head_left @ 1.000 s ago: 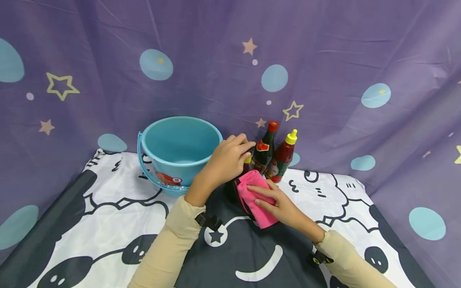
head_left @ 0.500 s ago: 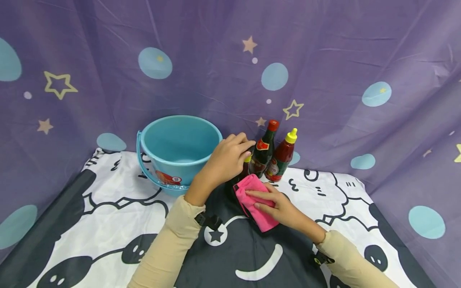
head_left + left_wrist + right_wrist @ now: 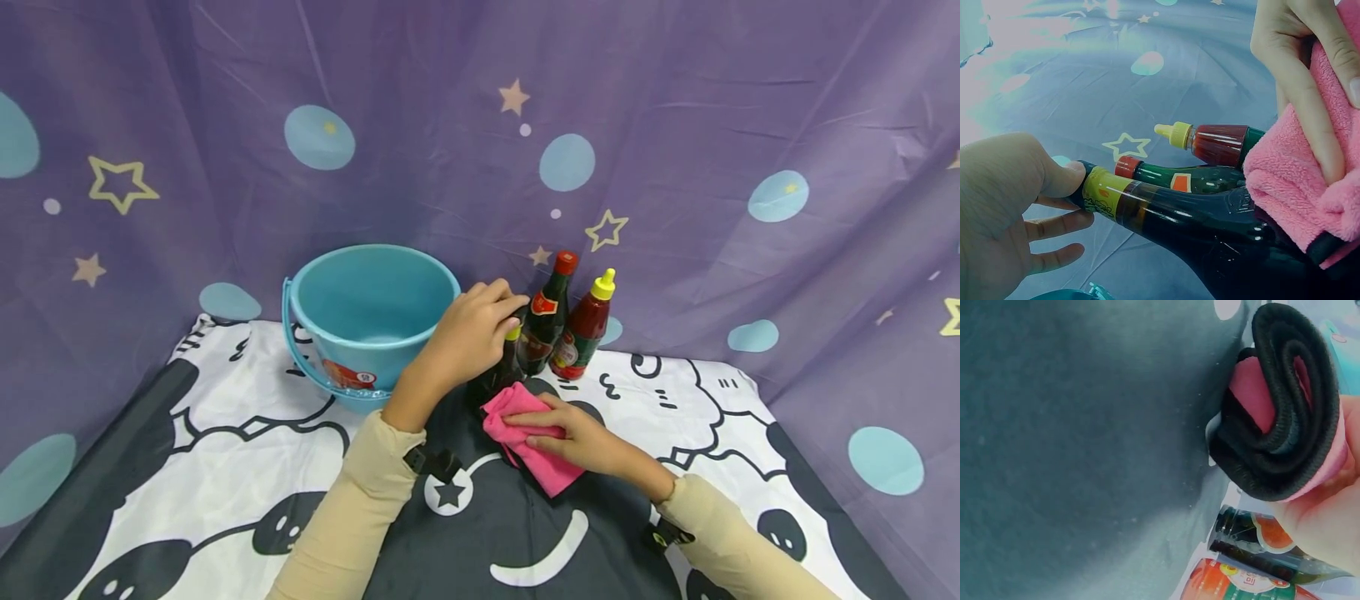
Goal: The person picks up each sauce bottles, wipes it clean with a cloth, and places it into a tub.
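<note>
My left hand [image 3: 468, 333] pinches the dark cap of a dark glass sauce bottle [image 3: 1204, 219] between thumb and fingers. A yellow band wraps that bottle's neck, and the bottle stands upright on the cloth-covered table. In my right hand [image 3: 588, 442] is a folded pink towel [image 3: 546, 468] with black edging, gripped with the fingers over its top. The towel lies against the near side of the bottle, low on its body, and hides part of it in the left wrist view. Seen from the right wrist, the towel's rolled black edge [image 3: 1300, 450] faces the camera.
Just behind stand a red-capped dark bottle [image 3: 551, 308] and a red sauce bottle [image 3: 587, 329] with a yellow nozzle cap. A light-blue bucket [image 3: 375, 329] with a handle stands at left. The cartoon-print cover [image 3: 697, 417] meets a purple curtain [image 3: 675, 150] at the back.
My right hand has brought the pink towel down the bottle and towards me, showing more of the dark bottle. The left hand keeps its hold on the cap.
</note>
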